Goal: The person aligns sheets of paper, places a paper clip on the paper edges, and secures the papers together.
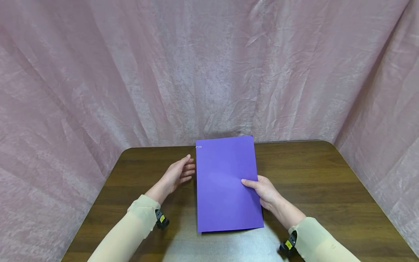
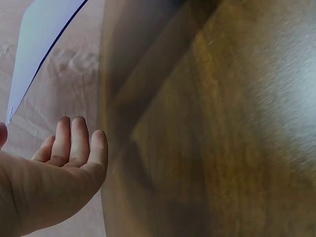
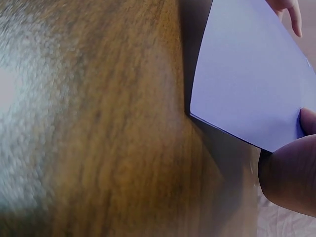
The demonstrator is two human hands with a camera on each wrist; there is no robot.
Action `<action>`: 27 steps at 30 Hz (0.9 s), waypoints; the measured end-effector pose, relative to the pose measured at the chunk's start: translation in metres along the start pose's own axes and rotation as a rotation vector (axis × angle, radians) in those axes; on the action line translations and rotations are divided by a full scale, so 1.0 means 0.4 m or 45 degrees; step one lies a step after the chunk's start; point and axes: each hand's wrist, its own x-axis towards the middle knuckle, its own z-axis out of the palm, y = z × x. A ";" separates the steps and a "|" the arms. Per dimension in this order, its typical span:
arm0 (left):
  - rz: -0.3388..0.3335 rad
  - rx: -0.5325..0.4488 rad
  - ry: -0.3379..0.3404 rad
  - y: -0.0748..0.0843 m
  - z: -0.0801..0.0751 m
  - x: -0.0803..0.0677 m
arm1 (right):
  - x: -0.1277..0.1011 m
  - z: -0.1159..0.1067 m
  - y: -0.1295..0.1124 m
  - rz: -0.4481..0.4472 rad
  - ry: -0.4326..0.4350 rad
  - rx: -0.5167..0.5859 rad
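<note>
Purple sheets of paper (image 1: 226, 200) are held up over the table, long side running away from me. At their far left corner sits a small white paper clip (image 1: 198, 147). My right hand (image 1: 266, 193) pinches the right edge, thumb on top and the other fingers hidden underneath. Just off the left edge, my left hand (image 1: 180, 173) has its fingers loosely extended with nothing in them. In the right wrist view the near corner of the paper (image 3: 237, 84) stands above the wood, casting a shadow. The left wrist view shows a gap between the left fingers (image 2: 79, 143) and the paper.
The brown wooden table (image 1: 311, 171) has rounded far corners and a bright glare near its front. A pink curtain (image 1: 203, 72) hangs right behind its far edge and along both sides. Each wrist carries a black strap with a small device (image 1: 161, 219).
</note>
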 end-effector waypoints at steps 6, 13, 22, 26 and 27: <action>0.002 0.006 -0.040 -0.021 0.015 -0.023 | 0.001 0.001 -0.003 -0.009 0.013 0.007; 0.005 -0.044 -0.123 -0.053 0.039 -0.057 | 0.000 -0.001 -0.006 -0.018 0.011 0.015; -0.053 -0.190 -0.270 -0.090 0.077 -0.095 | 0.000 0.001 -0.007 -0.027 0.001 0.026; -0.075 -0.263 -0.304 -0.098 0.102 -0.113 | 0.002 0.004 -0.007 -0.030 0.014 0.023; -0.083 -0.285 -0.308 -0.099 0.108 -0.116 | 0.003 0.005 -0.008 -0.032 0.017 0.023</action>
